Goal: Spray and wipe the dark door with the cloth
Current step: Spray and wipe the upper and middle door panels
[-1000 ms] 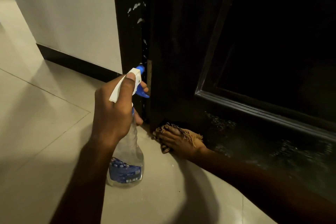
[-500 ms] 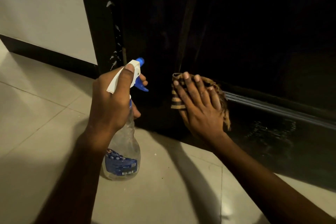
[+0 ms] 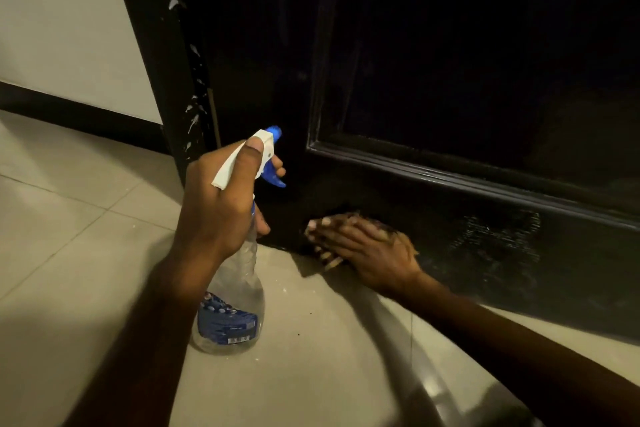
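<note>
Dark door (image 3: 450, 55) fills the upper right of the head view, standing on a pale tiled floor (image 3: 69, 236), with a recessed panel bordered by raised moulding (image 3: 467, 177) above a flat bottom rail. Faint wet streaks show on the bottom rail to the right of the right hand. Door frame (image 3: 162, 55) at left is dark and flecked with white paint marks; beside it stands a white wall (image 3: 62, 28) with a dark skirting strip (image 3: 76, 114) along its base. Left hand (image 3: 221, 208) is closed around the neck of a clear spray bottle (image 3: 232, 295), thumb laid along the white spray head, 1 finger curled at the blue trigger (image 3: 273, 177); the blue nozzle points toward the door. The bottle carries a blue label low on its body, and whether its base touches the floor cannot be told. Right hand (image 3: 367, 250) lies flat with fingers extended and close together, pressing the cloth (image 3: 349, 218) against the bottom rail of the door, just above the floor line. The cloth is tan and brownish, mostly hidden under the hand, with a frayed edge showing above and below the fingers; the area is motion-blurred. Both forearms enter from the lower edge of the view
</note>
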